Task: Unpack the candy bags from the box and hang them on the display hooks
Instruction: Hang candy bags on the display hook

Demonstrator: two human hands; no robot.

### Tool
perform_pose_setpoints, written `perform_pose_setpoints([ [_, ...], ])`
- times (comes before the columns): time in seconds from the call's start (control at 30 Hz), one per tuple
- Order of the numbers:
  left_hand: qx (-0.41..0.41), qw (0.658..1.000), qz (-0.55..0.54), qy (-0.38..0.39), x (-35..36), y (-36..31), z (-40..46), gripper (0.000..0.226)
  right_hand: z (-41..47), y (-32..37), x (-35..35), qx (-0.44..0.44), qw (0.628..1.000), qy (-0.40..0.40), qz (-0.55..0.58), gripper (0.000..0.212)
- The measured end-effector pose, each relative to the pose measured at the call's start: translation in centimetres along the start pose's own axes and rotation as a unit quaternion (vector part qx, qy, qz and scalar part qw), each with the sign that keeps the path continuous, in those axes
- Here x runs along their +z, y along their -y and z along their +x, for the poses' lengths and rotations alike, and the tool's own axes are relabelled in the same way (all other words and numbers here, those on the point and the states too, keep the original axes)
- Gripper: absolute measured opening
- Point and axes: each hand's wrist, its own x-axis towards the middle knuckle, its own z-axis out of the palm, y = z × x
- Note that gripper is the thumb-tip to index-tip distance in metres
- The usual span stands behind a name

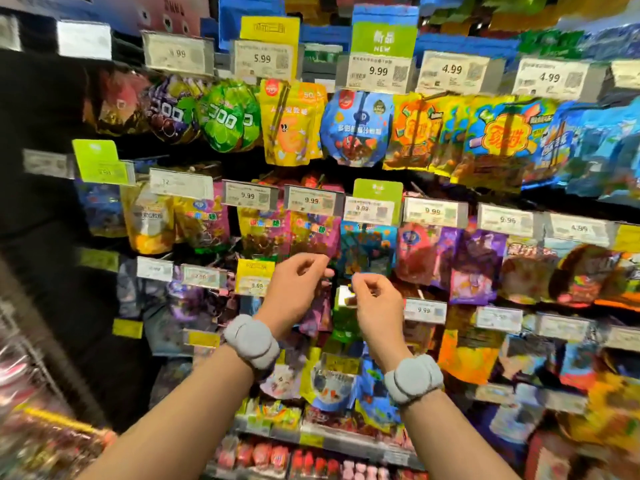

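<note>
Both hands are raised in front of the display wall, close to each other, and each wrist carries a grey padded band (252, 341). The landmark here is the blue candy bag (367, 251) that hangs in the second row, under the green tag.

The left hand (294, 292) is just below and left of this blue bag. Its fingers (311, 263) are curled, with the thumb and forefinger tips brought near each other beside the lower edge of the magenta bags (311, 233). The picture is blurred there, so I cannot tell if they pinch something.

The right hand (375, 306) is directly below the blue bag, just beside the left hand but not touching it. Its fingers (374, 280) are also curled, thumb against forefinger, next to a small white price label (343, 296). Whether they hold a bag's top edge or the label I cannot tell.

Other candy bags hang on all sides of the blue bag: a larger blue round-cornered bag (356, 128) above it, yellow bags (294, 123) above and to the left, purple bags (474, 268) to the right. White price labels (377, 71) reading 9.99, 5.99 and 4.99 run along each row of hooks.
</note>
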Motion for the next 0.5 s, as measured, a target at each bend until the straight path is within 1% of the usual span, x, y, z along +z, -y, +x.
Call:
perform_pose_setpoints([
  [0.1, -0.057, 0.998, -0.033, -0.002, -0.8, 3.2, -1.0, 0.017, -2.0, -2.3, 1.6, 0.014, 1.000, 0.017, -0.001, 0.016],
  [0.23, -0.148, 0.988, -0.051, -0.012, -2.2, 8.1, -3.1, 0.017, -5.3, -7.3, 3.8, 0.075, 0.994, 0.070, -0.030, 0.016],
  [0.27, -0.157, 0.986, -0.056, -0.008, -2.2, 8.5, -3.4, 0.016, -5.7, -7.8, 3.7, 0.087, 0.993, 0.076, -0.029, 0.016],
  [0.33, -0.199, 0.978, -0.061, -0.012, -3.0, 11.5, -4.5, 0.016, -7.2, -10.6, 4.8, 0.126, 0.987, 0.093, -0.042, 0.016],
  [0.37, -0.218, 0.974, -0.058, -0.018, -3.6, 13.3, -5.4, 0.017, -8.4, -12.0, 5.1, 0.142, 0.983, 0.101, -0.054, 0.018],
  [0.4, -0.227, 0.972, -0.052, -0.019, -3.8, 13.7, -5.9, 0.018, -8.8, -12.5, 4.8, 0.157, 0.980, 0.106, -0.066, 0.021],
  [0.5, -0.292, 0.955, -0.042, -0.021, -5.0, 18.2, -8.5, 0.023, -11.7, -17.3, 5.3, 0.221, 0.961, 0.134, -0.094, 0.035],
])
